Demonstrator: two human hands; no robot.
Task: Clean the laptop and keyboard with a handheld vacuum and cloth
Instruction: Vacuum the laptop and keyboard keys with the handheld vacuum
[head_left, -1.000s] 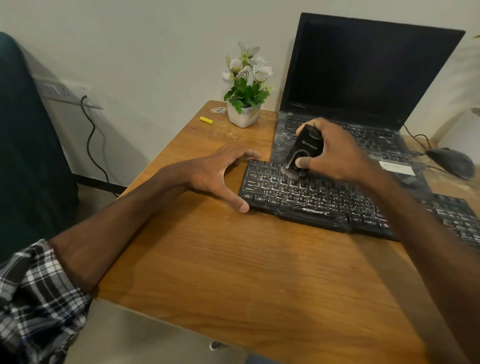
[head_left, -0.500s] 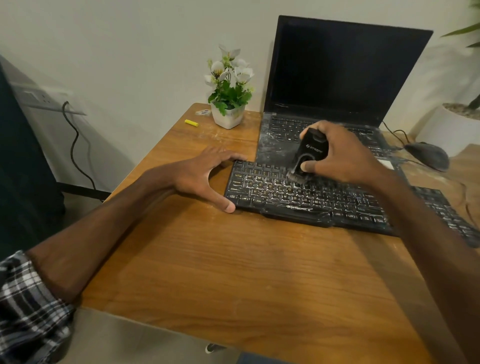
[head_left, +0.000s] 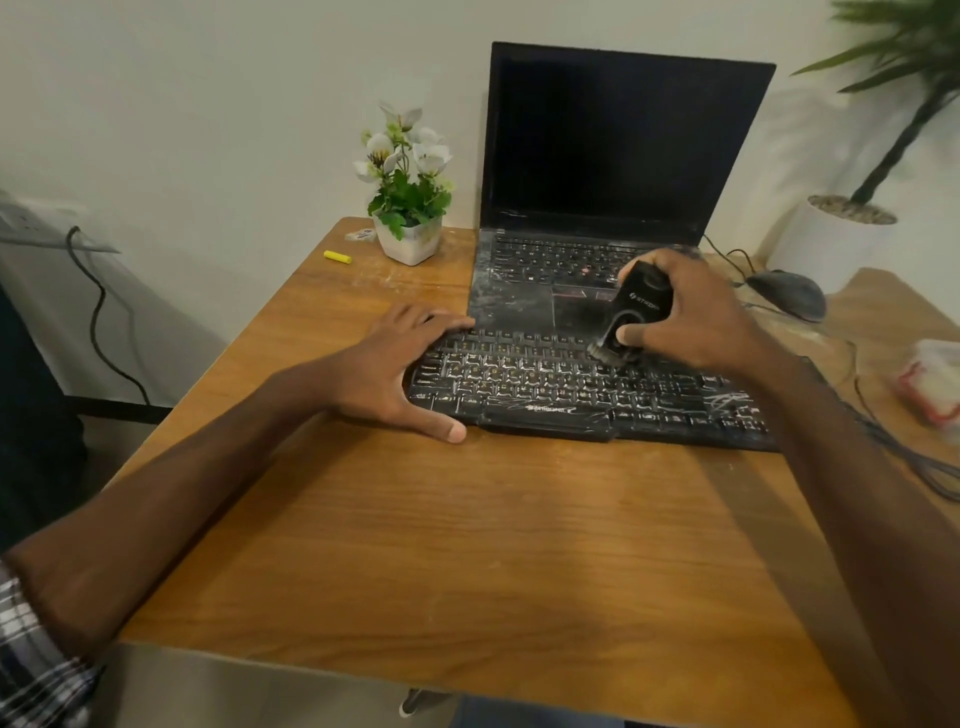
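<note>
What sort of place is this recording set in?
Probably a home or small office desk corner: a wooden desk against a plain wall carries an open laptop, an external keyboard and a wired mouse. A small potted flower and a larger potted plant suggest a lived-in room.

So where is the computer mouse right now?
In the head view, the computer mouse sits far right on the table, just right of the laptop and beyond the right hand.
</note>
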